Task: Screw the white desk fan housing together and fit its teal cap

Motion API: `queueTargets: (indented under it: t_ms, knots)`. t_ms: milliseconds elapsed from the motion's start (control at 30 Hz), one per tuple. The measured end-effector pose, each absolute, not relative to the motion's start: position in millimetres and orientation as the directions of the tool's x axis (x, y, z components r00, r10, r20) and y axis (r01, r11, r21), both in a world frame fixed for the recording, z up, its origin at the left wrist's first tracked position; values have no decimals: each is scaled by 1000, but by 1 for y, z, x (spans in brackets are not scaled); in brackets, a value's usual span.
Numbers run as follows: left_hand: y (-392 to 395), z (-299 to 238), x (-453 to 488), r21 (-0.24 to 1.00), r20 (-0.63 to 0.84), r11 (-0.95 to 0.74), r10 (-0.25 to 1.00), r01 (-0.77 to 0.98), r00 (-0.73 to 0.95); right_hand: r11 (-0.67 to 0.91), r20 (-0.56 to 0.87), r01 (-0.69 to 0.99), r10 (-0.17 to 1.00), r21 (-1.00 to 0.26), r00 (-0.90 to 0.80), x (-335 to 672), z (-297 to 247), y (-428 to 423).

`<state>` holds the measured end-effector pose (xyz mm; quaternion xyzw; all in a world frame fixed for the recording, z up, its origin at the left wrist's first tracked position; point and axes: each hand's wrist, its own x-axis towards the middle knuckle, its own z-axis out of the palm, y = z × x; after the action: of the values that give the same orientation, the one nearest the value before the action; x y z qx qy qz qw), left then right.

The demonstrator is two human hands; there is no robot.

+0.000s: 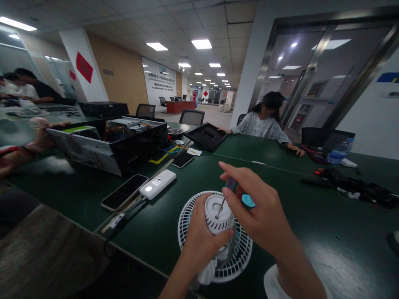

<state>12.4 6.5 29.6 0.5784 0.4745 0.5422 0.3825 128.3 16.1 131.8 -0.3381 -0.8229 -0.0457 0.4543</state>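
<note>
The left hand (202, 245) grips a white fan housing (218, 220); the right hand (258, 207) pinches a screwdriver (230, 183), tip at its top, nothing visibly removed yet.

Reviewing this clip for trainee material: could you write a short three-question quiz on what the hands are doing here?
1. Which hand holds the small purple-handled screwdriver?
2. True or false: the screwdriver's tip touches the white slotted housing.
3. What round white part lies under the housing, on the green table?

Key: 1. the right hand; 2. true; 3. a fan grille.
</note>
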Motion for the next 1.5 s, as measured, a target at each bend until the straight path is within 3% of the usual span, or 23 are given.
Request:
queueTargets:
  t_ms: [100, 267, 467, 667, 900, 1133, 1333, 1500]
  knots:
    - [7, 29, 12, 955, 272, -265, 962, 135, -30, 784, 699, 532, 575, -321, -426, 130, 133, 14]
    - [8, 28, 13, 957, 270, -264, 962, 123, -39, 772, 777, 605, 499, -196, -384, 128, 133, 16]
    - [6, 32, 12, 956, 274, -269, 961, 115, -29, 775, 684, 524, 596, -354, -420, 136, 136, 12]
    - [5, 32, 12, 960, 247, -235, 967, 150, -63, 734, 790, 653, 507, -187, -344, 131, 131, 20]
    - [6, 34, 10, 963, 234, -233, 972, 132, 12, 788, 704, 493, 583, -369, -405, 135, 132, 15]
    - [5, 33, 12, 961, 249, -244, 968, 128, -27, 773, 813, 618, 447, -140, -374, 128, 133, 14]
    - [6, 30, 10, 956, 252, -248, 968, 154, -1, 791, 759, 568, 509, -227, -406, 132, 136, 11]
    - [5, 31, 9, 957, 243, -241, 970, 159, 6, 774, 834, 626, 407, -98, -373, 128, 132, 15]
